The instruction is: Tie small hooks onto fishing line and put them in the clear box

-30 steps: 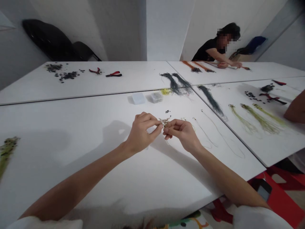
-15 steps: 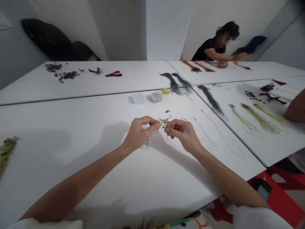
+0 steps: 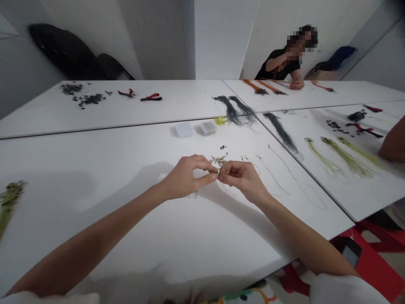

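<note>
Above the table, the fingertips of my left hand (image 3: 186, 179) and my right hand (image 3: 242, 179) meet, each closed in a pinch. Whatever they pinch is too small to make out. Just behind the fingertips lies a pile of small brassy pieces (image 3: 219, 160), partly covered by my hands. A few tiny black bits (image 3: 223, 147) lie farther back. To the right of my right hand, thin cords (image 3: 274, 176) with small dark ends are laid on the table. A small clear object (image 3: 193, 195) shows partly below my left hand.
Two small plastic boxes (image 3: 184, 130) stand behind my hands, beside yellow bits (image 3: 220, 120). Dark cord bundles (image 3: 281, 131), yellow-green bundles (image 3: 346, 156) and red-handled pliers (image 3: 153, 97) lie around the white tables (image 3: 133, 236). One person (image 3: 281, 65) sits opposite; another's arm (image 3: 392, 143) is at right.
My left hand has moved slightly right, so the fingertips now touch where a small gap was. The person opposite has raised one hand towards the head.
</note>
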Demonstrator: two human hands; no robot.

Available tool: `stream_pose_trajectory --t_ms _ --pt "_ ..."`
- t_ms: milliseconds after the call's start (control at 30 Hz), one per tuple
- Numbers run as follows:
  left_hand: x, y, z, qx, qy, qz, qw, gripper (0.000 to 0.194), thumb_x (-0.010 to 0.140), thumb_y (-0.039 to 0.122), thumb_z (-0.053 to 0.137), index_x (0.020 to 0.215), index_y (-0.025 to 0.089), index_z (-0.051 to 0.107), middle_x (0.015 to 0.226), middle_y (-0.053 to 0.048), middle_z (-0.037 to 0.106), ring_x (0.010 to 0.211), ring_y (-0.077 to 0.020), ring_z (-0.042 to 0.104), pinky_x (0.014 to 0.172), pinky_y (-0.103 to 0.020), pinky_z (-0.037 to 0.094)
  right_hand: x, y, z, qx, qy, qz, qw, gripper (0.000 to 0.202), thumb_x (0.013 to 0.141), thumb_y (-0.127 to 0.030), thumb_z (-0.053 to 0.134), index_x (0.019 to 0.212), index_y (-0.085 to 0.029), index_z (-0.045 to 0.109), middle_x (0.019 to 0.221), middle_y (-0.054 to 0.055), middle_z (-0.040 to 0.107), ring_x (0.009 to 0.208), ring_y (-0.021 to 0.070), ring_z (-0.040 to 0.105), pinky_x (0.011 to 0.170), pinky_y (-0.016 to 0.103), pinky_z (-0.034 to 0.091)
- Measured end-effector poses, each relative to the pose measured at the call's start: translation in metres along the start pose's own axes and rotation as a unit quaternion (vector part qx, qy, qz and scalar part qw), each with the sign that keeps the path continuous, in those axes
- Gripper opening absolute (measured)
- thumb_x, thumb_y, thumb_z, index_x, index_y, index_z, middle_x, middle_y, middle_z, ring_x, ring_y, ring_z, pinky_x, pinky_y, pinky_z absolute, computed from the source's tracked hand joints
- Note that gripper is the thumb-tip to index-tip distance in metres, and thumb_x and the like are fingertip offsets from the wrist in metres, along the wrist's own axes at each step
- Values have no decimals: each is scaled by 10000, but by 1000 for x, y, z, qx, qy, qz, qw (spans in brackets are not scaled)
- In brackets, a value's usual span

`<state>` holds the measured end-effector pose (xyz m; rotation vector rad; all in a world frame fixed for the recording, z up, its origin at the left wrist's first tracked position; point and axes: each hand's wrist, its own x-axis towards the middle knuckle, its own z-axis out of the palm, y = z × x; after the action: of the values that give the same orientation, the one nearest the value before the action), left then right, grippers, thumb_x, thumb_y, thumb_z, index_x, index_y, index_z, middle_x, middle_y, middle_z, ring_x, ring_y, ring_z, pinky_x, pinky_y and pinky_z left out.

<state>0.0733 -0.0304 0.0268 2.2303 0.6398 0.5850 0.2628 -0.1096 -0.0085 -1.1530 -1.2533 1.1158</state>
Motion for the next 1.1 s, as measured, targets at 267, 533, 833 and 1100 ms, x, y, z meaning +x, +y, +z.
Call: stream_pose_trajectory --t_ms 267,533,833,1100 --pt "0 4 0 3 16 -21 1000 156 861 294 608 796 253 743 820 -15 699 806 -183 642 643 -282 491 1 -5 -5 21 -34 2 999 117 768 -296 737 795 -185 711 719 20 621 656 132 516 599 286 406" --pt "1 2 2 -8 124 -65 990 188 873 328 597 776 222 718 855 -21 715 803 -191 650 740 -334 497 4 -3 -7 56 -37 4 998 141 818 -337 689 807 -197 687 742 21 595 679 141 529 606 290 416" --pt "-6 -6 18 109 75 -8 991 176 878 266 568 751 238 686 785 14 688 797 -184 595 907 -440 343 0 -10 -3 -91 44 -80 992 160 814 -358 689 767 -205 703 661 19 603 603 142 472 569 305 361" --pt "-10 2 17 42 152 -5 987 152 874 266 590 759 230 682 792 -3 685 808 -189 598 855 -399 393 5 -2 -15 -46 -24 19 998 209 767 -390 729 717 -193 683 589 -19 511 550 111 392 537 284 311"
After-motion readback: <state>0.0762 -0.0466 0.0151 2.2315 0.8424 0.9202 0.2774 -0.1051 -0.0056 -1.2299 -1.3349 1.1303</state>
